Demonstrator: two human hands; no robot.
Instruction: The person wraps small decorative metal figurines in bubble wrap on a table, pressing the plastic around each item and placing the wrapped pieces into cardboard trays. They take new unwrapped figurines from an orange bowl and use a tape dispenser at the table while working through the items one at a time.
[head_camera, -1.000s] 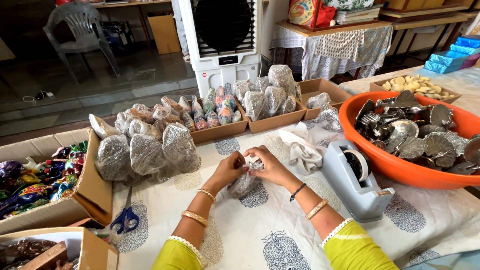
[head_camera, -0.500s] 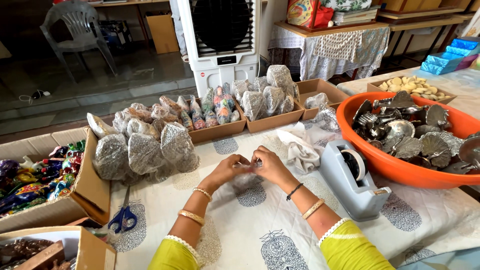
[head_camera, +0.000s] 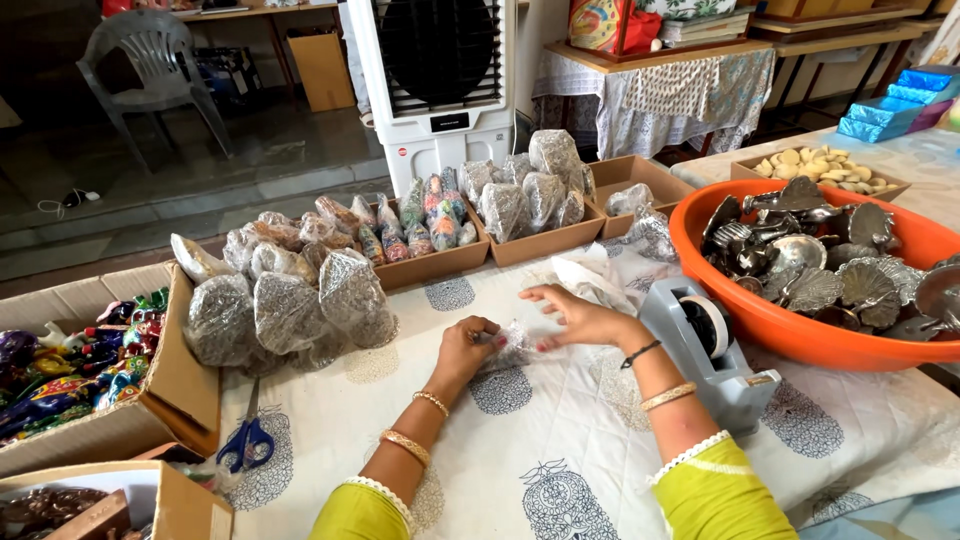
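Note:
On the printed white tablecloth (head_camera: 560, 460) lies a small clear plastic packet (head_camera: 512, 347) with something silvery inside. My left hand (head_camera: 466, 350) is curled on its left end, fingers closed over the plastic. My right hand (head_camera: 575, 316) presses flat on its right side, fingers spread and pointing left. Both wrists wear gold bangles; my sleeves are yellow-green.
A grey tape dispenser (head_camera: 715, 350) stands right of my right hand. An orange tub (head_camera: 800, 335) holds silver metal pieces. Cardboard boxes (head_camera: 440, 262) of filled packets line the far edge; loose packets (head_camera: 300, 300) pile at left. Blue scissors (head_camera: 245, 440) lie near left.
My hands have lowered the packet onto the cloth. The right hand has opened and flattened beside it, while the left stays curled on the packet.

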